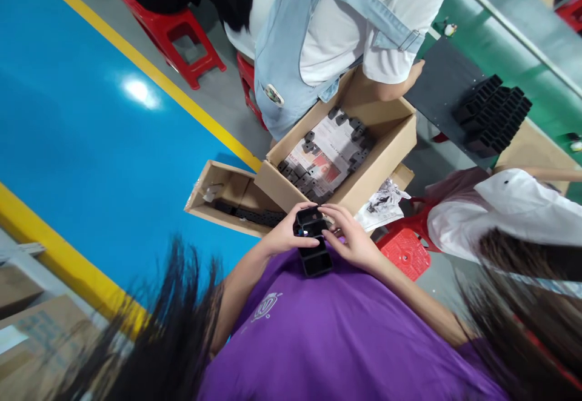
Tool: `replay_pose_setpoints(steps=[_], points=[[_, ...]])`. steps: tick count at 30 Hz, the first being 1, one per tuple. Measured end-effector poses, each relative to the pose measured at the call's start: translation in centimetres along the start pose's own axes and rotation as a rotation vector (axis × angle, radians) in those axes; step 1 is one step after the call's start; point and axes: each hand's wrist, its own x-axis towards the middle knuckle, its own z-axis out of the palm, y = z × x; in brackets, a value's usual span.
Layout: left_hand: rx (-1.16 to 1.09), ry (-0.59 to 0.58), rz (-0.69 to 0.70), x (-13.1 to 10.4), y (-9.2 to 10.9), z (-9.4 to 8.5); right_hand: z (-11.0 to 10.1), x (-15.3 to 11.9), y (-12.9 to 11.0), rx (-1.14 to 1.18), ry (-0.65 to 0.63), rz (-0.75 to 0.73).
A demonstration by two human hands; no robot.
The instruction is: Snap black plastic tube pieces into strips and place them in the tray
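— Starting from the left?
— Long box (233,185), with black strips (248,214) laid lengthwise inside, probably to suit its narrow shape.
— Then the left hand (287,232)?
— Holding the black tray (317,263), thumb across one side, apparently to keep it steady.
— And the tray, placed where?
— Just in front of the purple shirt (318,328), compartments facing up, likely for an easy look inside.
— Beyond it?
— Big box (384,157), with small black parts (357,128) on a printed sheet (330,137), perhaps to separate layers.
— Right hand (353,238)?
— Narrowed on the tray's right side, seemingly as second support; exact fingertip contact hard to tell.
— Far right?
— Dark board (439,80), bearing black pieces (495,113) in tight rows, presumably to save room.
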Motion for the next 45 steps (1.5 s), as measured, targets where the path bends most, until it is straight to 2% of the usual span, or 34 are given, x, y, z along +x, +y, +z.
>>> replay_pose_setpoints(steps=[3,6,9,11,13,15,17,20,23,26,30,33,36,41,45], points=[[0.006,-0.004,0.013,0.0,0.0,0.0,0.5,0.2,-0.2,-0.045,-0.005,-0.062],[0.013,-0.016,0.022,-0.1,0.1,0.0,-0.2,0.4,-0.6,-0.083,-0.042,-0.15],[0.066,-0.024,0.017,-0.1,0.3,0.0,-1.6,0.7,-1.0,-0.136,-0.228,-0.201],[0.125,-0.014,-0.004,-0.1,0.5,0.1,-2.2,1.0,-1.7,-0.237,-0.403,-0.185],[0.167,0.001,-0.019,0.0,0.8,0.4,-2.2,1.5,-2.8,-0.4,-0.525,-0.14],[0.192,0.007,-0.019,0.1,1.2,0.5,-1.7,2.0,-3.9,-0.565,-0.574,-0.07],[0.207,0.0,-0.02,0.0,1.7,0.5,-1.1,2.3,-4.7,-0.647,-0.571,-0.015],[0.086,-0.03,-0.06,-0.5,2.2,0.2,-0.9,1.8,-4.3,-0.559,-0.485,0.001],[-0.209,0.066,-0.177,-1.3,1.8,0.6,-1.3,0.3,-2.8,-0.377,-0.298,-0.01],[-0.477,0.166,-0.298,-1.4,0.9,2.3,-1.2,-0.9,-1.5,-0.34,-0.113,-0.049],[-0.671,0.221,-0.369,0.1,0.6,4.8,-0.5,-1.1,-1.3,-0.458,-0.013,-0.124],[-0.673,0.295,-0.43,1.7,1.1,6.0,-0.8,-0.9,-1.7,-0.52,0.027,-0.181],[-0.628,0.318,-0.424,3.1,1.8,7.1,-1.9,-1.5,-1.6,-0.576,0.088,-0.194],[-0.564,0.143,-0.367,5.5,3.0,9.7,-4.2,-3.4,-0.6,-0.625,0.236,-0.183],[-0.334,0.146,-0.265,7.9,3.4,12.3,-6.2,-4.8,0.1,-0.69,0.351,-0.107]])
